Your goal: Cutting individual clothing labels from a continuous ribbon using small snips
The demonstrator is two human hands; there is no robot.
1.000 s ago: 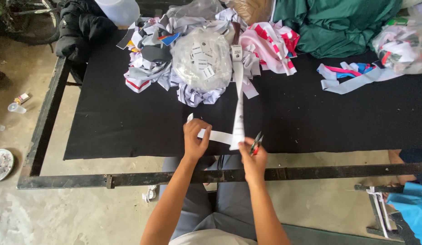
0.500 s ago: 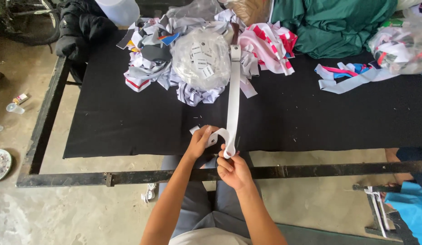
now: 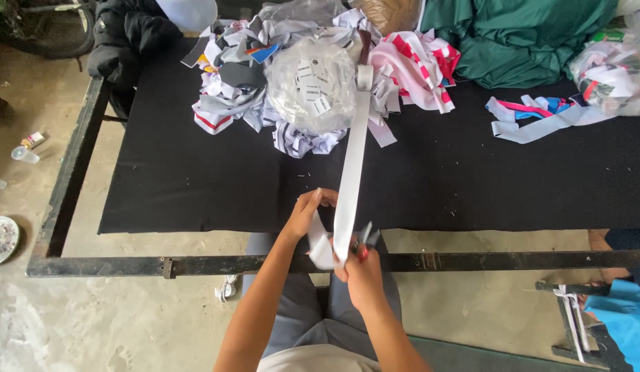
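Two hands grip one white strip (image 3: 352,165). Left hand (image 3: 307,212) pinches its folded lower end, just left of the right hand (image 3: 358,265), which is closed on the strip and small scissors (image 3: 366,235). Beyond both hands, the strip runs across the table (image 3: 196,186) to a bag (image 3: 311,93).

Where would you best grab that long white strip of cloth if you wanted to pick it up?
Pinch the white strip across its flat middle stretch, coming from the left or right edge. It lies thin and straight on the black table there, free of the scrap pile, while both hands hold the near end.
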